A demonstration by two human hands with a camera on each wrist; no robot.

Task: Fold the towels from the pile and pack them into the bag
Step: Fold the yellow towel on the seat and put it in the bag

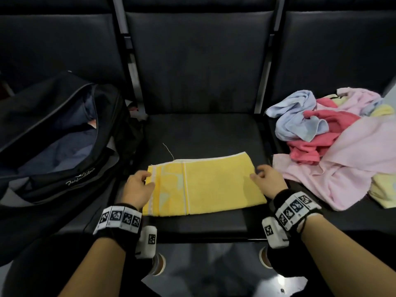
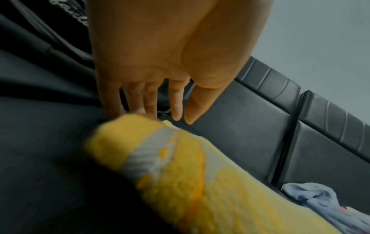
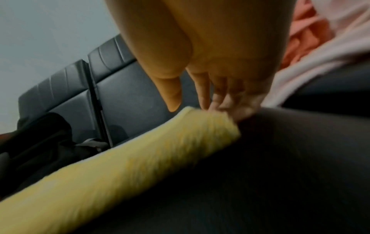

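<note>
Head view shows the yellow towel [image 1: 203, 185] lying folded flat on the middle seat [image 1: 203, 129], long axis running left to right between my hands. My left hand [image 1: 138, 187] sits at its striped left end, my right hand [image 1: 269, 181] at the right end, both equally near. Fingers on both are loosely spread, tips touching the edges, gripping nothing. Bag [image 1: 53, 133] gapes open to my left; pile [image 1: 334, 142] lies right.
</note>
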